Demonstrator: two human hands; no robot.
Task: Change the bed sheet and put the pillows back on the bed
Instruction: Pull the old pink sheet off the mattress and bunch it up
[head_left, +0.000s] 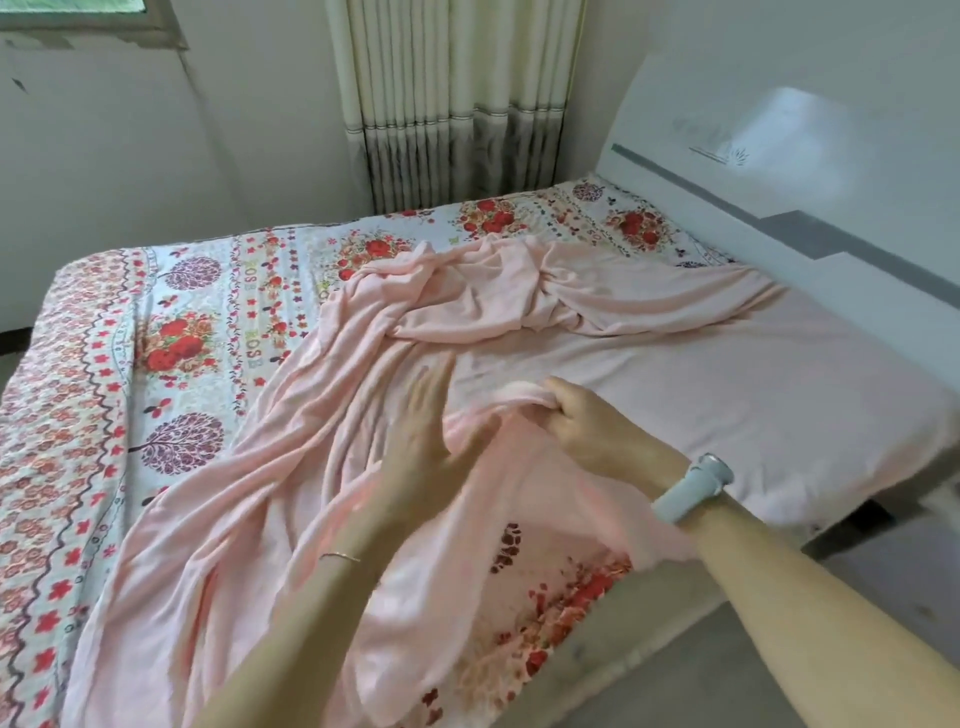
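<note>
Pink sheet (519, 332): you have it half spread. It lies flat over the headboard end of the bed, is bunched in a ridge across the middle, and trails in long folds toward the foot on your side.
How it handles: it looks thin, light and limp, so expect it to drape, stretch a little and slide over the cloth beneath rather than hold any shape. The floral print shows through it near your right forearm.
Right hand (576, 421): your fingers are curled round a gathered fold of the pink sheet, lifting it slightly off the bed.
Left hand (423, 415): spread with fingers straight, just beside the right hand and over the folds. It is blurred, so you cannot tell whether it touches the fabric.
Where to take hold: probably at an edge or corner instead of mid-cloth. A hem gives you a line to pull taut, while a mid-cloth handful only drags the wrinkles along.
Floral sheet (197, 332): it covers the mattress underneath, exposed along the far side and foot.
Headboard (810, 171): white, at the right, with the pink sheet reaching its base.
Curtain (457, 98): hangs behind the far corner of the bed.
Pillows: none in view.
</note>
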